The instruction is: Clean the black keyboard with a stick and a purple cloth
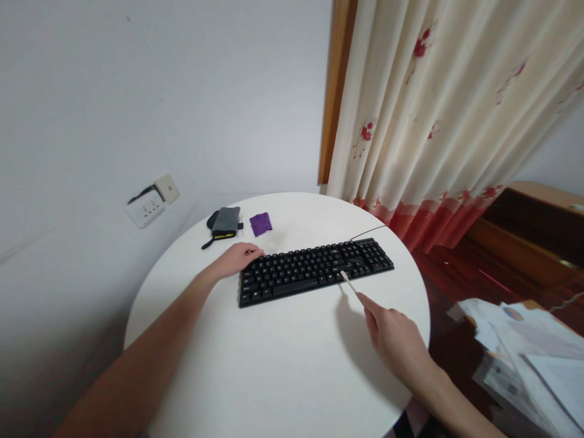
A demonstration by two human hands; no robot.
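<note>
In the head view, the black keyboard [310,267] lies across the middle of the round white tabletop [274,365], its right end near the tabletop's right edge. Pale marks show on its keys, too small to read; no brand can be made out. Its thin cable [368,232] runs off toward the right edge.

The right hand [395,334] grips a slim white stick [351,286], its blunt tip at the keys along the keyboard's near side; whether it touches them is unclear. The left hand [237,258] rests at the keyboard's far left corner, the fingers partly hidden; whether they grip it cannot be told.

Toward the tabletop's far left edge lies a grey pouch [227,220], yellow showing at its near end, contents hidden. It partly covers a dark object [212,219]. Just beside it is a purple cloth [260,224].

Beyond the right edge, papers [542,340], cut off by the frame, bear a coloured emblem and illegible print. The open wooden cabinet [533,234] is dark inside.
</note>
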